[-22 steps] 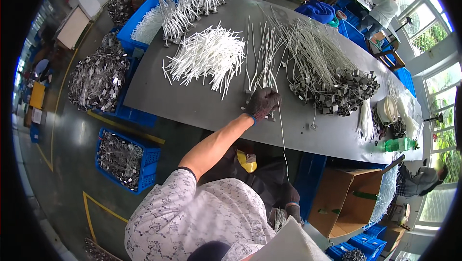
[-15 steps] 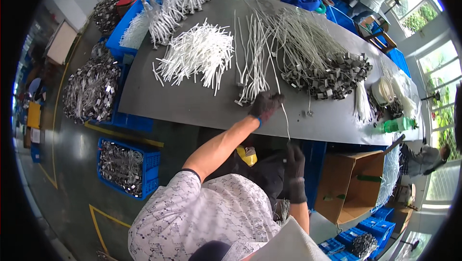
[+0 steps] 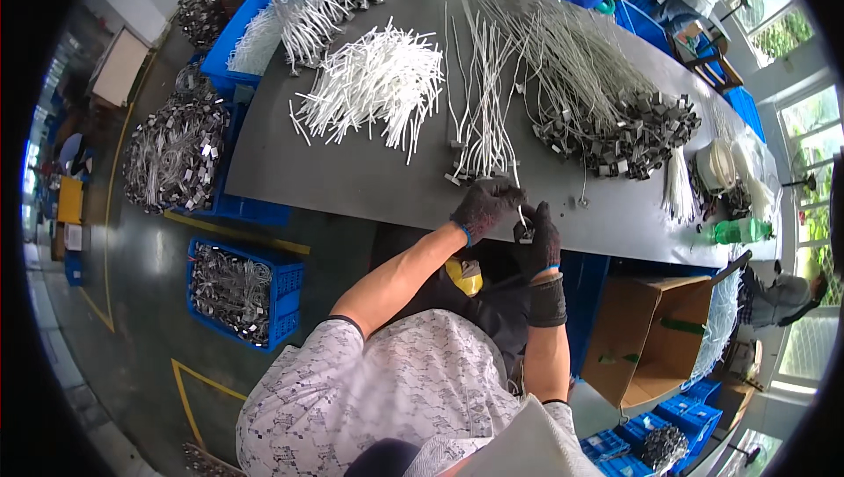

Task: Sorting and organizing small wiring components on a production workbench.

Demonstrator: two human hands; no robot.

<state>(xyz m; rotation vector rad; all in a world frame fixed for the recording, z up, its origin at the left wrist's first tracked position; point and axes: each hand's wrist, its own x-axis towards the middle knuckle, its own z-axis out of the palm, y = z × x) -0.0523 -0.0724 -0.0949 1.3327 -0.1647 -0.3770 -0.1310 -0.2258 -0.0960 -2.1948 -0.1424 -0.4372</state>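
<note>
At the table's near edge, both my hands wear dark gloves and are close together. My left hand (image 3: 486,208) pinches a white cable (image 3: 516,174) that rises from its fingers onto the tabletop. Just to the right, my right hand (image 3: 542,244) is closed on the cable's near end, where a small grey connector (image 3: 526,236) shows at the fingers. Beyond my left hand lies a small bunch of white cables (image 3: 485,138) with grey connectors at their near ends. A pile of short white tubes (image 3: 374,81) is to its left, and a large heap of cables with grey connectors (image 3: 615,130) to its right.
A green bottle (image 3: 743,231) lies at the table's right end beside a white roll (image 3: 716,167). An open cardboard box (image 3: 646,336) stands below the right edge. Blue crates of cables (image 3: 286,301) are on the floor at left. People are at work at far right.
My right hand has come up from below the table edge to beside my left hand. The cable stretched between them earlier is now mostly hidden in my fingers.
</note>
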